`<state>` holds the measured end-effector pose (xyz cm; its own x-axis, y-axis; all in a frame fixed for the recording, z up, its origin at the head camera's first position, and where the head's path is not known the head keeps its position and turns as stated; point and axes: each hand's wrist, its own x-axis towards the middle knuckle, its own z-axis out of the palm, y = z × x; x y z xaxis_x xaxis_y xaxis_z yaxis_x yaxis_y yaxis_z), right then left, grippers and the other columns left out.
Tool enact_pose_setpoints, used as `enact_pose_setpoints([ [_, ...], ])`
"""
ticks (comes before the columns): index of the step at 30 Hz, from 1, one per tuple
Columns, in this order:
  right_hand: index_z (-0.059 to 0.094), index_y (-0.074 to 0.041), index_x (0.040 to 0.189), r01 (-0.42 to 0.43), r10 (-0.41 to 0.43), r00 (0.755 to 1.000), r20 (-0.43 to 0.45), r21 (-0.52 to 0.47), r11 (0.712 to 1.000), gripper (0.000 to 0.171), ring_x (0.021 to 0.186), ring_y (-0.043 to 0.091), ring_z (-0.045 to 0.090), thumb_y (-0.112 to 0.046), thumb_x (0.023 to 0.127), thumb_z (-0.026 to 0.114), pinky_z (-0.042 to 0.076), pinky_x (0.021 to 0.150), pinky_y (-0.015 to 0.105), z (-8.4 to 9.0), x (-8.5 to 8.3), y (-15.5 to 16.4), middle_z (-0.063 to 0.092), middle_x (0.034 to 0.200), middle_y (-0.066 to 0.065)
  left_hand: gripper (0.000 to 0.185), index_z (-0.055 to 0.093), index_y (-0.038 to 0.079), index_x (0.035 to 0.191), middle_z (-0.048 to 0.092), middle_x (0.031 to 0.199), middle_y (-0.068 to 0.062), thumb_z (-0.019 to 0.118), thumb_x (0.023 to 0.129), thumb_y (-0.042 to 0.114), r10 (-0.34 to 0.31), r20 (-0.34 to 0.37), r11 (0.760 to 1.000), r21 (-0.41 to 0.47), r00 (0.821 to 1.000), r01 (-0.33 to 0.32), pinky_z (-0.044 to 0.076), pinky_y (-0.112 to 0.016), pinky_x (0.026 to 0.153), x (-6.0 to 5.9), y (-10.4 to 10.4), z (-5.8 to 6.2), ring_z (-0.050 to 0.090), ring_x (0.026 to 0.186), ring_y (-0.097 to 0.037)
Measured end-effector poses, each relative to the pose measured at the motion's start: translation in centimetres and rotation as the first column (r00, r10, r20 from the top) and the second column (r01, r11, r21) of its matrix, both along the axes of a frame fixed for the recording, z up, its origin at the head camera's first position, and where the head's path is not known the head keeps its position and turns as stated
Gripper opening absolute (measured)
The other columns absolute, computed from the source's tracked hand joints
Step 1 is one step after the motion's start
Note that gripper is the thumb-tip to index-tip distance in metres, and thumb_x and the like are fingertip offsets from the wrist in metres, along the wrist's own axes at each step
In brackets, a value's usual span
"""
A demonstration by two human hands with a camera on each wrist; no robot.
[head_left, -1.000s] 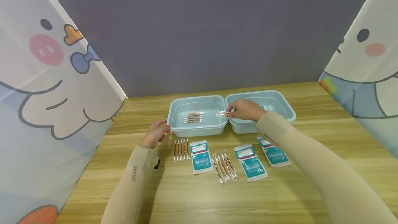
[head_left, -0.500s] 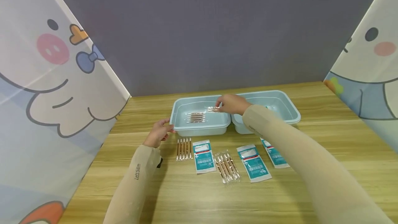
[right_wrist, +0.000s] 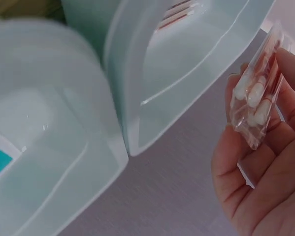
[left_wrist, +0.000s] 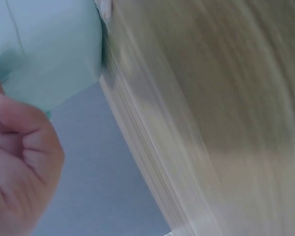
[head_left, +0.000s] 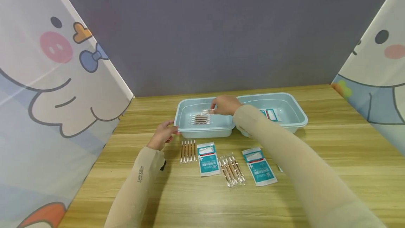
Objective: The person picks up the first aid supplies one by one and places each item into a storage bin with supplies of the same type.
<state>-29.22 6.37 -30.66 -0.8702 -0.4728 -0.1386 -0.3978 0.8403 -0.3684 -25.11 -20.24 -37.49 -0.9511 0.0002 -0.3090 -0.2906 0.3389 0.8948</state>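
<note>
My right hand point(head_left: 225, 105) pinches a clear packet of cotton swabs point(head_left: 206, 112) over the left light-blue plastic basin point(head_left: 210, 130). In the right wrist view, white swab tips show through the film of the held packet point(right_wrist: 256, 96). Another swab packet point(head_left: 200, 119) lies flat on that basin's floor, just below the held one. My left hand point(head_left: 161, 135) grips the basin's front left corner at the rim. From the left wrist view, the thumb and curled fingers point(left_wrist: 24, 137) meet the basin wall point(left_wrist: 53, 59); some fingertips are out of frame.
A second basin point(head_left: 292, 110) stands against the first on the right, with a teal-and-white sachet point(head_left: 271, 114) inside. In front on the wooden table lie swab packets point(head_left: 188, 151) point(head_left: 232, 170) and teal sachets point(head_left: 209, 159) point(head_left: 259, 167). A grey wall point(head_left: 221, 45) rises behind.
My right hand has carried the swab packet leftward, from between the two basins to above the packet in the left basin. My left hand has stayed at the basin corner.
</note>
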Motion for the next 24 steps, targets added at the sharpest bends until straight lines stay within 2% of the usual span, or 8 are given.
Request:
enact_pose_setpoints([
  [7, 0.068, -0.014, 0.113, 0.019, -0.019, 1.0, 0.02, 0.011, 1.0, 0.022, 0.114, 0.026, 0.055, -0.021, 0.093, 0.063, 0.045, 0.091, 0.046, -0.5, -0.6, -1.1, 0.059, 0.129, 0.007, 0.051, 0.034, 0.003, 0.147, 0.066, 0.082, -0.005, 0.05, 0.1, 0.013, -0.005, 0.006, 1.0, -0.017, 1.0, 0.005, 0.032, -0.023, 0.051, 0.1, -0.2, 0.2, 0.039, 0.049, -0.008],
  [14, 0.068, -0.015, 0.113, 0.018, -0.018, 1.0, 0.014, 0.027, 0.999, 0.021, 0.111, 0.025, 0.057, -0.022, 0.094, 0.063, 0.047, 0.086, 0.041, -0.7, -0.6, -2.1, 0.06, 0.128, 0.006, 0.051, 0.033, 0.0, 0.146, 0.066, 0.077, -0.004, 0.05, 0.099, 0.011, -0.017, -0.004, 1.0, -0.018, 1.0, 0.017, 0.033, -0.022, 0.048, 0.1, -0.2, 0.3, 0.04, 0.046, -0.007],
  [19, 0.069, -0.014, 0.11, 0.012, -0.012, 1.0, -0.004, 0.024, 1.0, 0.019, 0.111, 0.025, 0.057, -0.021, 0.094, 0.062, 0.047, 0.086, 0.039, -0.9, -0.8, -2.3, 0.061, 0.126, 0.006, 0.052, 0.034, 0.002, 0.147, 0.066, 0.078, -0.005, 0.051, 0.099, 0.011, -0.003, 0.008, 1.0, -0.009, 1.0, 0.003, 0.033, -0.022, 0.048, 0.1, 0.0, 0.3, 0.04, 0.047, -0.007],
  [24, 0.07, -0.015, 0.11, 0.047, -0.047, 0.999, -0.011, -0.001, 0.999, 0.018, 0.112, 0.024, 0.057, -0.02, 0.094, 0.062, 0.048, 0.085, 0.04, -1.7, -1.2, -2.4, 0.061, 0.127, 0.005, 0.051, 0.034, 0.002, 0.147, 0.066, 0.078, -0.005, 0.051, 0.099, 0.012, -0.006, -0.002, 1.0, -0.016, 1.0, 0.006, 0.032, -0.022, 0.048, 0.2, 0.0, 0.1, 0.04, 0.047, -0.008],
])
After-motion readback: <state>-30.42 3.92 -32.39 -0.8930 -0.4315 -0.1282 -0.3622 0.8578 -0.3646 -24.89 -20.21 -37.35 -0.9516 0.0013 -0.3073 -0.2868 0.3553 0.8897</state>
